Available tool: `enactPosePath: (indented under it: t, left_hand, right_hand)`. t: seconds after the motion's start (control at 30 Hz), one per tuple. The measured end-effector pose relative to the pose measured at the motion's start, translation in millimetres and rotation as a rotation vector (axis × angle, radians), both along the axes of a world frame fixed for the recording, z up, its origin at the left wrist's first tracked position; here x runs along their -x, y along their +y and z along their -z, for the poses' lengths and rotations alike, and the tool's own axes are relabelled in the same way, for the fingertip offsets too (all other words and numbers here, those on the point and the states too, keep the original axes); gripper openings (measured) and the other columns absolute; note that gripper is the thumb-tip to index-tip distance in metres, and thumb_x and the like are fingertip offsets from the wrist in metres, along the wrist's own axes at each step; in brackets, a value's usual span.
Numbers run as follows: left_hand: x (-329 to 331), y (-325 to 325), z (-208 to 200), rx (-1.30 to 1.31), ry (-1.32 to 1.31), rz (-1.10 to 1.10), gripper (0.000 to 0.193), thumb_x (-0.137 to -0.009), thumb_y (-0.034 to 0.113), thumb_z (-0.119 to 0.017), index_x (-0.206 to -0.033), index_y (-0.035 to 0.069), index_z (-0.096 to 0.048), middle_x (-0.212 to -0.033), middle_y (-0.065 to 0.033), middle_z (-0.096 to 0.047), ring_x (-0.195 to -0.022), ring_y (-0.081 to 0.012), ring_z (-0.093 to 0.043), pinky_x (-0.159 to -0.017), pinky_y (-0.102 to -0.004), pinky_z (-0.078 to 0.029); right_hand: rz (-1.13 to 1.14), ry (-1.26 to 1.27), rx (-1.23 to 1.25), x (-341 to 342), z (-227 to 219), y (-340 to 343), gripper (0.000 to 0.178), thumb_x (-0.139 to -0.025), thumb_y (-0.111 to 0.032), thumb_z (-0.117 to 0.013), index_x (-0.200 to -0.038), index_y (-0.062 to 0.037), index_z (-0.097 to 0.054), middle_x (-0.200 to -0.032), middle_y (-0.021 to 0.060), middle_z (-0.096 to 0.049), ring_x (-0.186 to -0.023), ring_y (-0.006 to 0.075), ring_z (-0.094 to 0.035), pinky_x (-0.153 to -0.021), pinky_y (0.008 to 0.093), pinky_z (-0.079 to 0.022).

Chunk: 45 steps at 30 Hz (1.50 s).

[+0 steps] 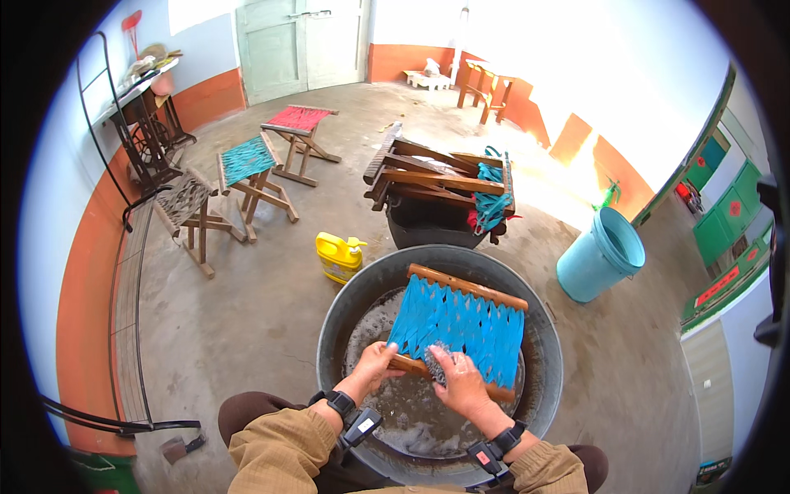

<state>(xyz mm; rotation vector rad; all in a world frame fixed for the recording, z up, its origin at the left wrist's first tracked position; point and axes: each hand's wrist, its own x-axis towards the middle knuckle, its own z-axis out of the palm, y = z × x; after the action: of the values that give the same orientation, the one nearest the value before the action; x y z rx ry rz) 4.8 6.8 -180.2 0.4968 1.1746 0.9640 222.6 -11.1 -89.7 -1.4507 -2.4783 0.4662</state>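
Observation:
A folding stool with a blue woven strap seat (462,323) and brown wooden rails rests tilted in a large round metal tub (546,362). Murky, foamy water (411,416) lies in the tub below it. My left hand (376,365) is closed around the left end of the stool's near rail. In my right hand (463,385) is a grey steel wool scrubber (435,364), pressed against the seat's near edge beside that rail. The stool's legs are hidden beneath the seat.
Behind the tub, several wooden stool frames (436,177) are piled on a black bucket (428,226). A yellow jug (338,257) stands left, a blue bucket (597,259) right. Stools with teal (247,160), red (298,119) and grey (185,199) seats stand at the far left.

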Motion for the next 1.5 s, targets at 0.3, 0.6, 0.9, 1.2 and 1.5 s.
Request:
enactPosePath:
  t: [0.3,0.6,0.9,1.2,1.5]
  left_hand:
    - [19.5,20.0,-0.7,-0.076,0.143,0.224,0.045,-0.105,0.045,-0.044,-0.119,0.005,-0.058,-0.106,-0.0115,-0.065,-0.083,-0.0260,-0.070,-0.071,-0.0438,-0.062]
    - [86.9,127.0,-21.6,-0.233,0.736,0.458,0.037,-0.097,0.026,-0.059,-0.125,0.003,-0.062,-0.106,-0.0157,-0.071,-0.086,-0.0235,-0.072,-0.078,-0.0384,-0.057]
    - [116.7,186.0,-8.4,-0.453,1.010,0.587,0.031,-0.091,0.013,-0.058,-0.120,0.004,-0.067,-0.113,-0.0172,-0.071,-0.108,-0.0309,-0.067,-0.096,-0.0389,-0.052]
    - [139.1,233.5,21.2,-0.768,1.442,0.039,0.040,-0.087,0.002,-0.055,-0.125,0.011,-0.064,-0.135,-0.0133,-0.056,-0.121,-0.0355,-0.056,-0.101,-0.0447,-0.048]
    - [152.1,258.1,43.9,-0.565,1.381,0.296,0.017,-0.086,0.006,-0.060,-0.100,0.011,-0.068,-0.108,-0.0147,-0.059,-0.104,-0.0362,-0.063,-0.088,-0.0459,-0.053]
  right_hand:
    - [-0.057,0.136,0.259,5.6,0.3,8.0,0.059,-0.081,-0.024,-0.073,-0.136,-0.0155,-0.051,-0.115,0.0221,-0.060,-0.105,0.0409,-0.060,-0.090,0.0468,-0.051]
    - [0.135,0.601,0.425,-18.4,-28.2,81.0,0.037,-0.089,-0.011,-0.065,-0.126,-0.0073,-0.059,-0.111,0.0171,-0.067,-0.103,0.0289,-0.067,-0.089,0.0349,-0.052]
    - [-0.094,-0.026,0.363,-47.0,-25.9,104.3,0.041,-0.082,-0.013,-0.068,-0.122,-0.0070,-0.062,-0.112,0.0131,-0.067,-0.105,0.0282,-0.065,-0.095,0.0366,-0.049]
    - [0.206,0.516,0.715,-21.9,-53.9,156.3,0.053,-0.077,-0.011,-0.071,-0.128,-0.0042,-0.056,-0.111,0.0064,-0.061,-0.101,0.0167,-0.059,-0.094,0.0318,-0.048]
    - [0.127,0.589,0.722,60.2,-24.2,215.7,0.047,-0.080,-0.007,-0.070,-0.126,-0.0035,-0.059,-0.110,0.0037,-0.063,-0.101,0.0116,-0.058,-0.093,0.0278,-0.047]
